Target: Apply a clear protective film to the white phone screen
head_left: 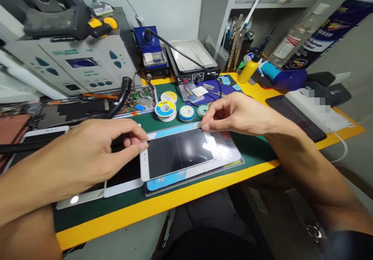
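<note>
White-framed phone panel (pixel 177 155) lies dark face up between my two hands in the head view, over a blue-and-white board (pixel 166 182) near the front edge of the green-and-yellow tabletop (pixel 180 198); whether it sits flat on that board or is slightly raised, I cannot tell. With my left hand (pixel 99 145) I pinch its far left corner, thumb on the white border and the gap between thumb and forefinger narrow. My right hand (pixel 239 112) holds the far right corner the same way, thumb and forefinger drawn together on the edge. Glare whitens the right part of the glass. Just beyond the panel stand a round blue-and-white tin (pixel 186 113) and a solder reel (pixel 164 109). Another white-edged phone (pixel 124 188) lies partly under my left hand, and behind that hand a black hose (pixel 126 85) curves down.
</note>
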`<state>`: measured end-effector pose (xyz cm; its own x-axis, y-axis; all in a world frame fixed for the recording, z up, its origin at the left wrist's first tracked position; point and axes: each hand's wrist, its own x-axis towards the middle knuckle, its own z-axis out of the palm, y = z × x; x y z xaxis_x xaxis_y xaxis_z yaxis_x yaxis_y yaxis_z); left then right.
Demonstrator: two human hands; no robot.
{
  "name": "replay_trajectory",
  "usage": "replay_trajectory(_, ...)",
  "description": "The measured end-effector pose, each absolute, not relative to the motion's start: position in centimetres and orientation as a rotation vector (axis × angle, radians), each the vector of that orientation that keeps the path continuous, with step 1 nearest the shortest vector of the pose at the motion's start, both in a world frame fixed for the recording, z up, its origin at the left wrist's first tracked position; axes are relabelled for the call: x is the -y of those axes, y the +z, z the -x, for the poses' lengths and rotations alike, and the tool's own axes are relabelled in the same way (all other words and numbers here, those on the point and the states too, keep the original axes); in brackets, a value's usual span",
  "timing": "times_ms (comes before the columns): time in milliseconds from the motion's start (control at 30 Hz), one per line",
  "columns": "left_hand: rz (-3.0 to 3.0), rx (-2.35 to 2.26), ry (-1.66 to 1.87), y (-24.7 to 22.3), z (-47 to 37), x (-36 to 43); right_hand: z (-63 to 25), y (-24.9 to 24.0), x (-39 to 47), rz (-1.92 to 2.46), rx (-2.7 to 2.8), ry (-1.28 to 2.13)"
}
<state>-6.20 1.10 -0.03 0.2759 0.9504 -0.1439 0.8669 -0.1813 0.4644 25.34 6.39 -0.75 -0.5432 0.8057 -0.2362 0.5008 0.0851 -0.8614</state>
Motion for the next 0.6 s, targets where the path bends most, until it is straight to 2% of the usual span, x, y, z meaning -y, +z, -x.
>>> replay_trajectory(67, -2.163, -1.580, 0.150, 0.5, 5.9, -1.0, -25.4, -0.7, -6.4, 1.328, 2.099, 1.406)
replay_trajectory(600, -2.161, -1.532, 0.167, 1.8, 5.2, -0.4, -25.3, -0.9, -6.5, 1.422, 2.091, 1.373)
